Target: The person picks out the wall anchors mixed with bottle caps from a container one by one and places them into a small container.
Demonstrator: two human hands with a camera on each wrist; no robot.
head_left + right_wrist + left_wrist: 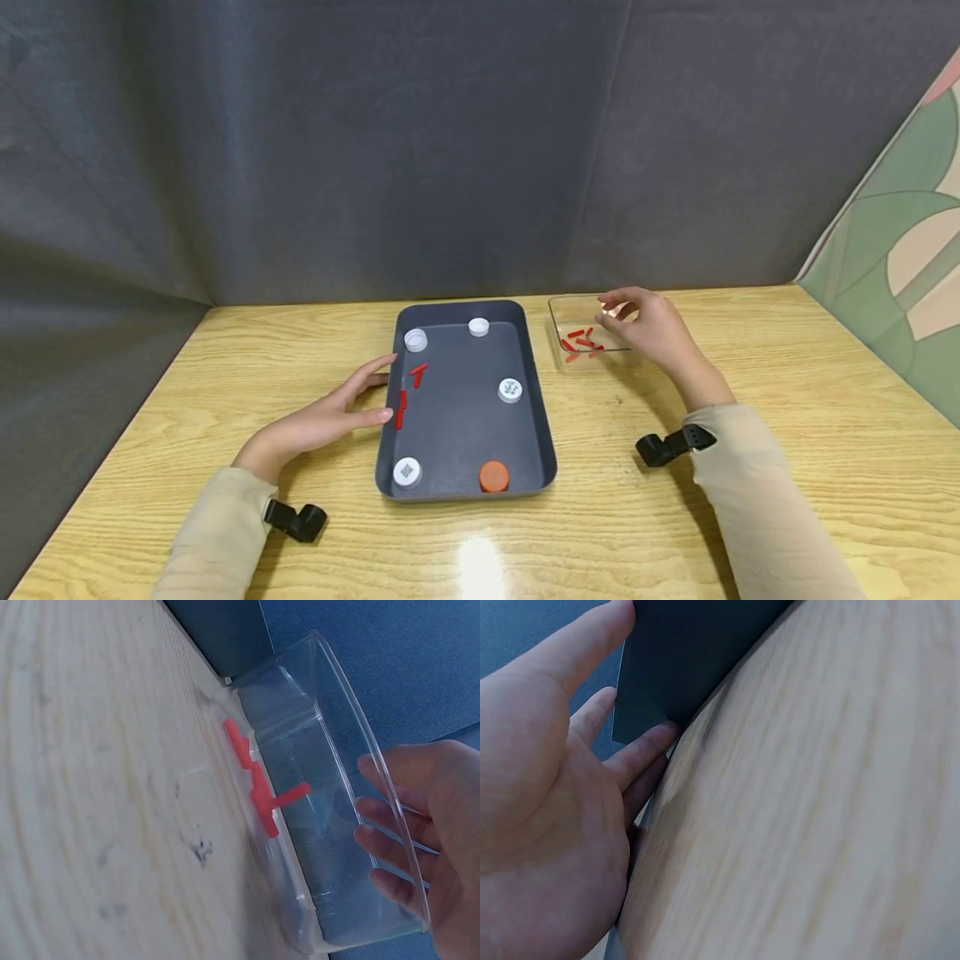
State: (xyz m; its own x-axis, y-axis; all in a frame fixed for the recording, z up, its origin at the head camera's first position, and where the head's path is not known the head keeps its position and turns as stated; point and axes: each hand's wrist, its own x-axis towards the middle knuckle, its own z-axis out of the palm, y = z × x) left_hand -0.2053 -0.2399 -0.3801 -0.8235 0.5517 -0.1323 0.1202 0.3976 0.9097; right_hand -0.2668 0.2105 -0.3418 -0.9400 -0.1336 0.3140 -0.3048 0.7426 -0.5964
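Note:
My left hand (pixel 326 421) is at the left side of a dark grey tray (pixel 537 400), thumb and fingers spread along its rim. In the left wrist view, the fingers (pixel 641 754) lie close to the tray's outer wall (pixel 675 667). Several short red sticks (pixel 400 417) lie inside the tray along its left side. My right hand (pixel 648 329) hovers over the right part of a clear box (pixel 558 337), fingers loosely bent, thumb apart from the forefinger, nothing visible between them. More red sticks (pixel 262 799) lie on the box's bottom.
Inside the tray are white caps at back left (pixel 416 340) and back (pixel 478 327), patterned white caps at right (pixel 510 390) and front left (pixel 407 472), and an orange cap (pixel 493 476) at front right. A grey curtain (pixel 420 150) stands behind the wooden table (pixel 600 517).

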